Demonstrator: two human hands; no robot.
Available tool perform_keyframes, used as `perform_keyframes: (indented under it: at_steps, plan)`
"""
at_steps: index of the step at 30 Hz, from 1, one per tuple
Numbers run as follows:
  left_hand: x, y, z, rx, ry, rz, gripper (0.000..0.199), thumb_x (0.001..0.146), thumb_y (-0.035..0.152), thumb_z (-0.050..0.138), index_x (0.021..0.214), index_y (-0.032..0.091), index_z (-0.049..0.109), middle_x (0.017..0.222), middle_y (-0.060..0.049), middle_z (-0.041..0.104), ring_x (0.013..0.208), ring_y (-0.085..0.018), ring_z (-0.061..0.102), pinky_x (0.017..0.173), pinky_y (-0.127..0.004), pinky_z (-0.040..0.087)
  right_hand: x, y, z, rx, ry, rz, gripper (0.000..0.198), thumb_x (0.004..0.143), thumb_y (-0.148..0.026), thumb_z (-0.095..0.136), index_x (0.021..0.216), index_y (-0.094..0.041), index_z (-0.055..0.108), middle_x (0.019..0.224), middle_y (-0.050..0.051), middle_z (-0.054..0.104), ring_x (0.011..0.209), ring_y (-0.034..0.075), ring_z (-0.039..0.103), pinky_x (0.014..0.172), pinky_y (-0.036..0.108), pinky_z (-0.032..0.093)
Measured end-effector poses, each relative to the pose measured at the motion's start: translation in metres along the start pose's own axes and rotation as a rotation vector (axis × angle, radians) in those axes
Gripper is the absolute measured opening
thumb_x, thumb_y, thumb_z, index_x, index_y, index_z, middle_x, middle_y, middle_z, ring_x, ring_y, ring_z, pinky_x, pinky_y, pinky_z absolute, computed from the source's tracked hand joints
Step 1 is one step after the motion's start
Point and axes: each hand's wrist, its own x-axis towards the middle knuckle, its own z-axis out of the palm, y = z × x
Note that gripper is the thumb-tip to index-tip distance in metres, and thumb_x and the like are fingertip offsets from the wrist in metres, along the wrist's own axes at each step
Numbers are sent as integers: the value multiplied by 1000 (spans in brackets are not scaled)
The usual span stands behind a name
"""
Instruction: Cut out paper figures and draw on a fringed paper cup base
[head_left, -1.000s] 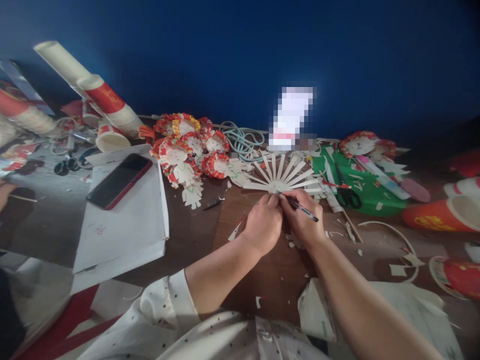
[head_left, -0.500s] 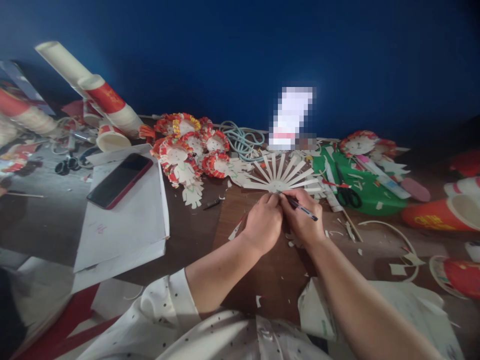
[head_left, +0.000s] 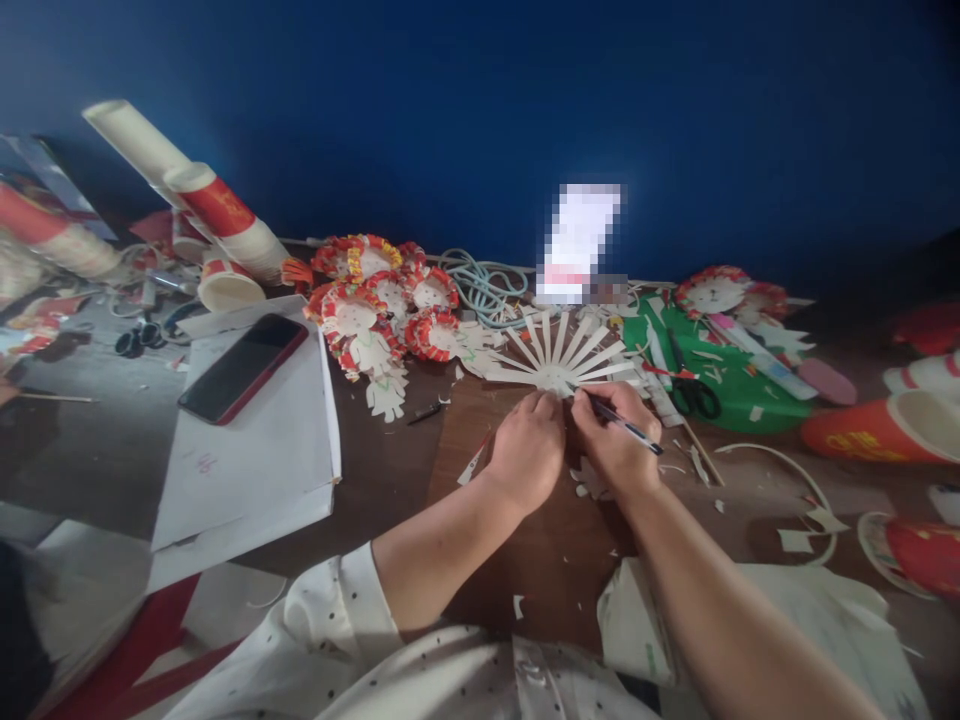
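A cluttered table (head_left: 390, 470) carries the whole job: a heap of finished red-frilled paper dolls (head_left: 375, 315) at the back left, a white paper pad (head_left: 255, 440) with a phone (head_left: 244, 368) on it, a green sheet (head_left: 731, 395) with scissors (head_left: 694, 395) at the right, and red paper cups (head_left: 877, 432) at the far edge. In the middle lies a white paper fan (head_left: 559, 358), its strips already cut and spread, still plain and without the red trim of the finished pieces, so by the look of it decoration remains to be done. The fan sits just beyond both hands, its hub touching the fingertips. The left hand (head_left: 529, 450) is curled, pressing down on the fan's base. The right hand (head_left: 615, 445) grips a dark pen (head_left: 622, 425), its tip at the hub.
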Motion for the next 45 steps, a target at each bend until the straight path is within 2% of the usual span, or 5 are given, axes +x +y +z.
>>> perform_keyframes:
  at_steps: [8, 14, 19, 31, 45]
  plan:
    - [-2, 1, 2, 44, 34, 12, 40, 98, 18, 38, 134, 9, 52, 133, -15, 58, 128, -24, 51, 110, -37, 42, 0, 2, 2, 31, -72, -31, 21, 84, -39, 60, 88, -20, 68, 85, 7, 74, 75, 20, 69, 73, 31, 54]
    - [-3, 3, -5, 51, -12, 16, 32, 95, 19, 43, 119, 9, 62, 118, -13, 61, 115, -26, 56, 107, -40, 42, -1, 4, 3, 50, -116, -15, 22, 85, -40, 60, 90, -21, 69, 85, 7, 73, 76, 20, 69, 72, 32, 53]
    - [-2, 3, -4, 55, -8, 11, 34, 96, 19, 42, 122, 9, 61, 120, -14, 60, 116, -26, 55, 111, -40, 39, -1, 3, 3, 53, -143, -14, 20, 85, -39, 61, 90, -22, 69, 85, 6, 73, 78, 21, 69, 74, 32, 53]
    - [-3, 5, -8, 40, -56, -24, 34, 96, 16, 41, 123, 10, 59, 124, -13, 60, 119, -26, 54, 101, -36, 47, -1, 5, 5, 61, -153, -51, 19, 86, -39, 59, 91, -23, 68, 87, 6, 73, 80, 21, 69, 75, 32, 52]
    - [-3, 4, -6, 38, -26, -6, 31, 94, 15, 42, 120, 11, 59, 120, -13, 59, 116, -25, 54, 99, -36, 48, -1, 4, 5, 47, -169, -27, 23, 87, -43, 59, 91, -23, 68, 88, 6, 73, 81, 22, 68, 76, 33, 52]
